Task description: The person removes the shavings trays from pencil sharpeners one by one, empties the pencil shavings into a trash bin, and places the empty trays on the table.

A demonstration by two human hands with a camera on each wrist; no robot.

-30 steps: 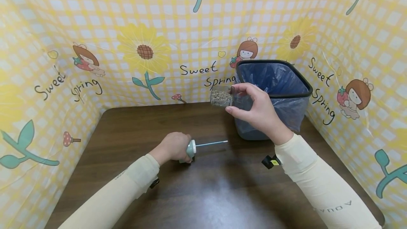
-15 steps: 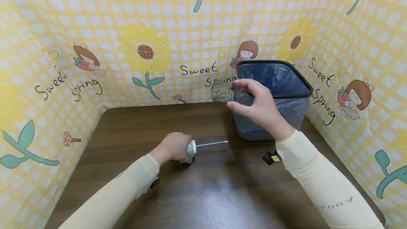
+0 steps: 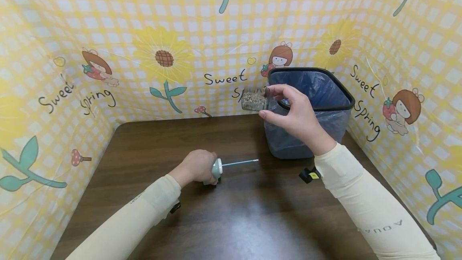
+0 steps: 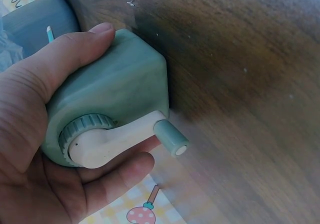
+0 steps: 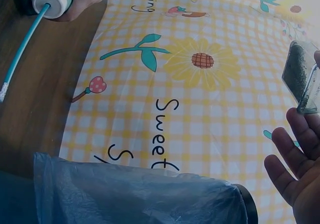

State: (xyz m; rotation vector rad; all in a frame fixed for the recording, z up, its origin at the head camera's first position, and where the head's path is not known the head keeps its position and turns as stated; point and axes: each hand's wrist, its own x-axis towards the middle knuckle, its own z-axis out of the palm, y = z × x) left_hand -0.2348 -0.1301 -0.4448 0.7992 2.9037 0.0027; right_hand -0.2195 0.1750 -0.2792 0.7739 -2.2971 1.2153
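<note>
"Head view?"
"Right hand (image 3: 294, 111) pinches the shavings box (image 3: 254, 101) aloft by the bin (image 3: 328, 110); left hand (image 3: 197, 166) clasps the sharpener (image 3: 217, 168) on the table (image 3: 162, 135)."
"Left wrist?"
"The crank (image 4: 125, 136), hidden from above."
"Right wrist?"
"White collar (image 5: 56, 3) face-on, pencil (image 5: 24, 46) protruding."

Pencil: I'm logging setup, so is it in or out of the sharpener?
Partly in: the pencil sticks out of the sharpener in the head view, its inner end hidden.
</note>
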